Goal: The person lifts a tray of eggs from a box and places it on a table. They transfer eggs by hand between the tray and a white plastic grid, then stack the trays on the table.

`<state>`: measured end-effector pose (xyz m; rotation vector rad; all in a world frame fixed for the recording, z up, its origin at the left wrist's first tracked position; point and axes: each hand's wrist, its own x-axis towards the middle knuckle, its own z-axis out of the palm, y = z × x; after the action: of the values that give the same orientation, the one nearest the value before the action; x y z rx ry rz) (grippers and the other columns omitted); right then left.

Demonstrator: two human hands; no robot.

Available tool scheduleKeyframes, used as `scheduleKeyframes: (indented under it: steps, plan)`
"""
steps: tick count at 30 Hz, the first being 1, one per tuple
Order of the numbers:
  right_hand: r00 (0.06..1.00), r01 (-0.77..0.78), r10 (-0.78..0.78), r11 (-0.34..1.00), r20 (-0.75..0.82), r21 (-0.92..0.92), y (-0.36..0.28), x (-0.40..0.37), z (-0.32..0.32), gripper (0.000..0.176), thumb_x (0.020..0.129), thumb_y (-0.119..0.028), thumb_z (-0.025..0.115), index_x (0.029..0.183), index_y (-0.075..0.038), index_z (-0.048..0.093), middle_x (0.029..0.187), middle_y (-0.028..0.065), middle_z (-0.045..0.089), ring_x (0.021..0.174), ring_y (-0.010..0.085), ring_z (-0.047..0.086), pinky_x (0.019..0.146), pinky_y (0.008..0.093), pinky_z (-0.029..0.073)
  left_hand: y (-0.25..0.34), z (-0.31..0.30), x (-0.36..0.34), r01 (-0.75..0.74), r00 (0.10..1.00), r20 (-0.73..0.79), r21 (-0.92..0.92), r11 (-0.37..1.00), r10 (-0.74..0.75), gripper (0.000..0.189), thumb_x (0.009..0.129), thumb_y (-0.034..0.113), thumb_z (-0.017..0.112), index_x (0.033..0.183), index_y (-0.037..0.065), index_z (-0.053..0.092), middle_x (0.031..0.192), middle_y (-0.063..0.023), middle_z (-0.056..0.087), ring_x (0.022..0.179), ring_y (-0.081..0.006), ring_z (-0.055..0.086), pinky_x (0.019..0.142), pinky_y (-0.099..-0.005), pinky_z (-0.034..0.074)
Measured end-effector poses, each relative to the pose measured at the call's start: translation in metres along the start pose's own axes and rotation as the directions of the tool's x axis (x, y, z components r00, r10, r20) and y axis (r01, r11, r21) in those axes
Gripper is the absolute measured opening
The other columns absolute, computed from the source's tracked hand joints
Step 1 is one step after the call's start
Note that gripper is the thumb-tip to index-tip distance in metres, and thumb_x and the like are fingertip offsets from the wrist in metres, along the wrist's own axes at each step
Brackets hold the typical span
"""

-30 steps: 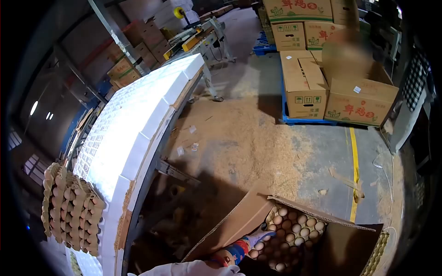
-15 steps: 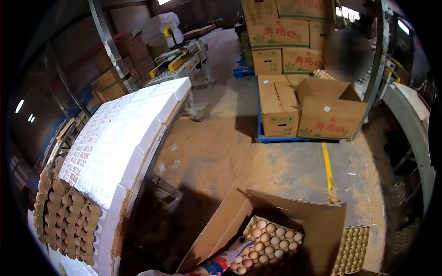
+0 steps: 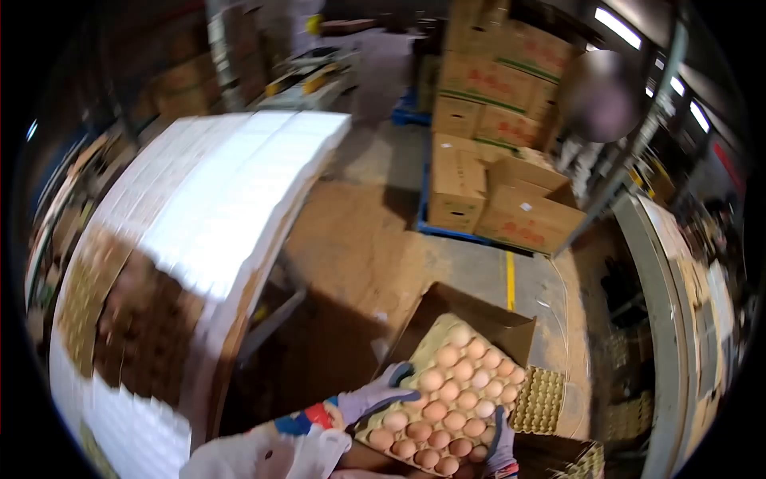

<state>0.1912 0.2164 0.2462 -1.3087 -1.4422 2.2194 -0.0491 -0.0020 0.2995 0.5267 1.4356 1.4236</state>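
Note:
A tray of brown eggs is tilted over the open cardboard box. Gloved in grey and purple, my left hand grips the tray's left edge. My right hand, in a similar glove, holds the tray's lower right edge. Part of the box is hidden beneath the tray. An empty egg tray lies on the floor to the right of the box.
Left is a table stacked with white trays and brown egg trays. Cartons stand on a blue pallet ahead, a person beside them. A metal post and curved rail are at the right.
The view has turned and shifted. An egg tray now shows above the box, raised and tilted, with both my hands on it. My right hand has come into view.

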Motion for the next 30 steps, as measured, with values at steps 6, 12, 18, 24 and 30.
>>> scheduleKeyframes:
  steps: [6, 12, 18, 24, 30]
  plan:
    - [0.948, 0.010, 0.056, 0.979, 0.315, -0.204, -0.084, -0.067, 0.017, 0.055, 0.097, -0.044, 0.045, 0.134, -0.003, 0.044, 0.129, 0.0144, 0.054, 0.113, 0.0301, 0.056, 0.096, 0.0414, 0.047, 0.056, 0.056, -0.101, -0.145, 0.964, -0.211, 0.080, 0.986, 0.159, 0.091, 0.078, 0.050, 0.069, 0.143, -0.001, 0.032, 0.142, -0.0216, 0.032, 0.136, -0.0324, 0.028, 0.114, -0.0397, 0.022]
    - [0.823, 0.002, 0.247, 0.899, 0.511, -0.439, -0.148, -0.126, 0.088, 0.055, 0.098, -0.045, 0.045, 0.135, -0.004, 0.043, 0.130, 0.0128, 0.054, 0.113, 0.0287, 0.057, 0.096, 0.0408, 0.048, 0.090, 0.105, -0.194, -0.285, 0.822, -0.536, -0.097, 0.954, 0.191, 0.074, 0.077, 0.047, 0.070, 0.137, 0.012, 0.044, 0.134, -0.0166, 0.041, 0.130, -0.0324, 0.031, 0.109, -0.0440, 0.027]
    - [0.611, 0.111, 0.384, 0.824, 0.692, -0.556, -0.204, -0.187, 0.138, 0.056, 0.098, -0.045, 0.044, 0.137, -0.005, 0.042, 0.132, 0.0111, 0.053, 0.114, 0.0273, 0.057, 0.096, 0.0402, 0.049, 0.133, 0.166, -0.301, -0.296, 0.537, -0.839, -0.092, 0.951, 0.085, 0.076, 0.077, 0.049, 0.070, 0.138, 0.015, 0.041, 0.131, -0.0215, 0.038, 0.124, -0.0360, 0.038, 0.108, -0.0419, 0.031]
    - [0.342, 0.188, 0.533, 0.768, 0.774, -0.612, -0.166, -0.309, 0.270, 0.056, 0.099, -0.046, 0.043, 0.138, -0.006, 0.041, 0.133, 0.0095, 0.053, 0.114, 0.0259, 0.057, 0.096, 0.0396, 0.049, 0.075, 0.154, -0.485, -0.515, 0.241, -0.969, -0.086, 0.853, 0.047, 0.089, 0.079, 0.044, 0.071, 0.145, 0.001, 0.030, 0.145, -0.0188, 0.030, 0.135, -0.0271, 0.033, 0.112, -0.0364, 0.028]
    - [0.081, 0.197, 0.623, 0.755, 0.778, -0.625, -0.082, -0.492, 0.417, 0.056, 0.100, -0.045, 0.044, 0.140, -0.006, 0.040, 0.134, 0.0100, 0.053, 0.117, 0.0246, 0.056, 0.097, 0.0379, 0.049, 0.007, 0.114, -0.650, -0.382, -0.165, -0.932, 0.361, 0.851, 0.322, 0.053, 0.092, 0.025, 0.059, 0.136, -0.002, 0.045, 0.134, -0.0109, 0.050, 0.122, -0.0189, 0.048, 0.106, -0.0331, 0.037]
